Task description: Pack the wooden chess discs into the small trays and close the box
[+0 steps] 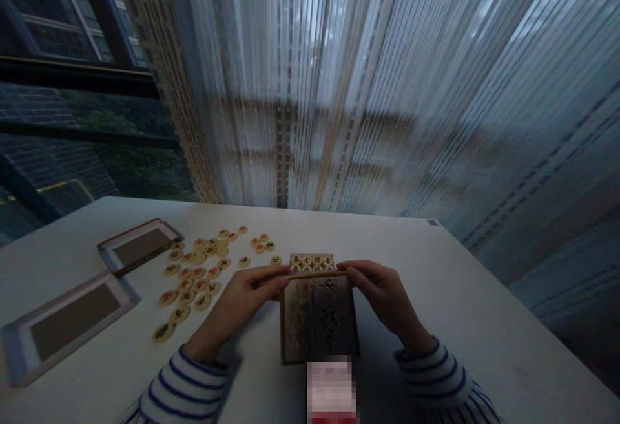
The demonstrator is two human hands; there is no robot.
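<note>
My left hand (245,301) grips the left edge of a printed Chinese chess box lid (320,320), fingers stretched along its far corner. My right hand (385,291) pinches the lid's far right corner. The lid is tilted, its printed face toward me, with dark characters on it. Just beyond its far edge sits a box of chess pieces (312,261), with round pieces in rows bearing dark characters. The lid hides the near part of that box. Loose round chess pieces (197,273), marked red or black, lie scattered left of my left hand.
Two shallow open trays with brown bottoms, a far one (140,246) and a nearer one (72,320), lie at the left of the white table (484,320). A string curtain (310,88) hangs behind the table's far edge, beside a window (72,88). A pixelated patch covers the bottom middle.
</note>
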